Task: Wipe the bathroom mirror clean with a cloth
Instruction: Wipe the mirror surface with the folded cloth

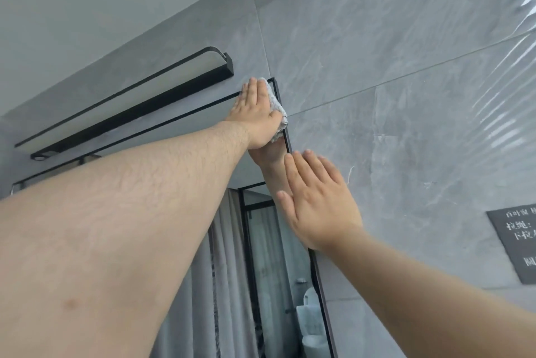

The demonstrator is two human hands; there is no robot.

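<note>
The right hand (319, 198) is staying open, with the fingers straight and a little spread. It is lying flat on the grey wall (391, 82), just beside the right edge of the mirror (261, 241), and the palm is covering a part of the black frame. It is holding nothing. Its forearm is coming from the lower right and the fingers are pointing up.

The left arm is reaching far up from the lower left, almost fully stretched. The left hand (255, 108) is also flat, fingers straight and close together, and it is pressing the cloth (277, 106) against the glass. The two hands are apart, the left one higher.

The cloth is sitting in the top right corner of the mirror. It is bunched, and its long side is running down along the right frame edge, showing from under the palm.

Above the mirror a black lamp (130, 102) is hanging on the wall. At the far right a dark sign (516, 244) is showing.
</note>
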